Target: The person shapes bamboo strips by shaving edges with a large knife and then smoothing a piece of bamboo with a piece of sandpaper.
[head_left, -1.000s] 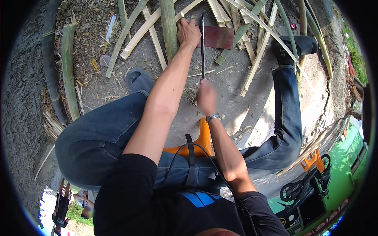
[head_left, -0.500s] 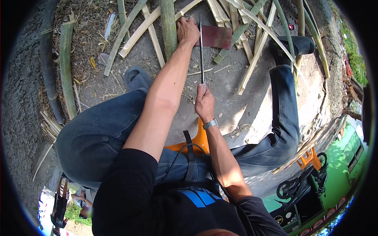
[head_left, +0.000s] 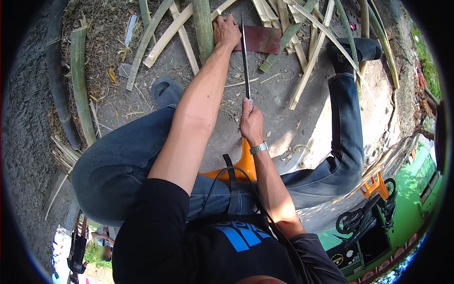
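Observation:
My right hand [head_left: 251, 124] is closed around the handle of a long, narrow knife [head_left: 246, 66], its dark blade pointing away from me. The blade passes over the left end of a flat, dark red rectangular piece [head_left: 262, 39] on the ground. Farther ahead, my left hand [head_left: 226, 32] is closed, fingers curled down beside a pale split bamboo strip [head_left: 224, 8]. What lies under those fingers is hidden. A thick green bamboo pole [head_left: 202, 33] stands just left of that hand, apart from the blade.
Bamboo strips [head_left: 312, 61] lie crossed at the far right, with more [head_left: 165, 40] at the far left. An orange stool [head_left: 243, 163] is under me. My outstretched leg ends in a dark boot [head_left: 362, 49]. A motorbike [head_left: 364, 215] and people [head_left: 78, 246] are behind.
The view has shifted slightly. My right hand and the knife handle have moved a little to the right, so the blade slants slightly more. My left hand keeps nearly the same place.

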### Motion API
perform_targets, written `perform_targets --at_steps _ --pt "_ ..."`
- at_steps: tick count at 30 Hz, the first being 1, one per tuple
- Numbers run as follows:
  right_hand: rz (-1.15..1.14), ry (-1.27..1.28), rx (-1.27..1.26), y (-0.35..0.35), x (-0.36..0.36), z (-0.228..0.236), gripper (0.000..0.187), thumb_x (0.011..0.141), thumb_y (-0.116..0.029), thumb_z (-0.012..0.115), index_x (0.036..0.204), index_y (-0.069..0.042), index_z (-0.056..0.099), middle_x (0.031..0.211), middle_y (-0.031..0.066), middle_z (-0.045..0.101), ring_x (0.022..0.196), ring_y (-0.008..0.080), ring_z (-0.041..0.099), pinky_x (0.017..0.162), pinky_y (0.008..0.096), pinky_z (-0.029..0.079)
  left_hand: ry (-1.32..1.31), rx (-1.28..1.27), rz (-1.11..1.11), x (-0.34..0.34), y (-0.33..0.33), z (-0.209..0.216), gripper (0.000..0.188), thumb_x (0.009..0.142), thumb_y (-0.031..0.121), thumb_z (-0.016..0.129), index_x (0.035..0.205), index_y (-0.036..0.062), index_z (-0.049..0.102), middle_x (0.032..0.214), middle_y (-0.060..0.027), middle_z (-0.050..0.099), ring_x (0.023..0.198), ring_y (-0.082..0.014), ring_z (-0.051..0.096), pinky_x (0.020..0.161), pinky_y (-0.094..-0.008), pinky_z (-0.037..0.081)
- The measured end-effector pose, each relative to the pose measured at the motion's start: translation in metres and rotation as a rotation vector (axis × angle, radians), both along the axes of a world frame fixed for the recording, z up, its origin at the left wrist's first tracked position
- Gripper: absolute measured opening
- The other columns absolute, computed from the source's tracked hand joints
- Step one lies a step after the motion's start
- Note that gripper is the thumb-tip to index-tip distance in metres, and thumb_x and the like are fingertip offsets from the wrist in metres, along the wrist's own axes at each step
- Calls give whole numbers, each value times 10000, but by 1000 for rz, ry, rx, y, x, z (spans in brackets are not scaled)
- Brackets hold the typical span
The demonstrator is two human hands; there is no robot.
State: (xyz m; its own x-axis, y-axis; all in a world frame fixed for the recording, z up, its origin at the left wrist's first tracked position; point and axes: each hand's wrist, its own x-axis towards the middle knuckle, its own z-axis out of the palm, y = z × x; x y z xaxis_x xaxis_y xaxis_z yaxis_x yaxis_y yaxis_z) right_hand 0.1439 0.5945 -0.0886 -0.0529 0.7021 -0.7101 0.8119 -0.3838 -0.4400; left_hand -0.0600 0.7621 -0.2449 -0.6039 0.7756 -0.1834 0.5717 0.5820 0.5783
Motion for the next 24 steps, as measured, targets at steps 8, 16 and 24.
perform_targets --at_steps 8,16,24 --pt "35 -46 3 -8 11 11 649 1078 -495 472 837 74 672 710 312 641 710 497 653 666 542 494 1 45 16 -2 -8 -8 188 905 237 715 1044 113 694 1212 -171 589 1166 -404 546 1016 -479 468" --pt "45 -41 105 -6 0 10 678 1064 -526 484 848 93 657 763 331 641 786 529 638 683 546 485 -42 -17 26 3 0 -2 207 902 235 707 1069 115 685 1224 -179 591 1168 -402 553 1022 -467 464" --pt "12 -46 44 5 -1 24 651 1054 -511 517 810 70 683 766 324 669 783 512 676 714 550 513 -52 0 6 4 5 1 203 909 259 705 1051 114 698 1247 -180 580 1187 -395 541 1043 -475 452"
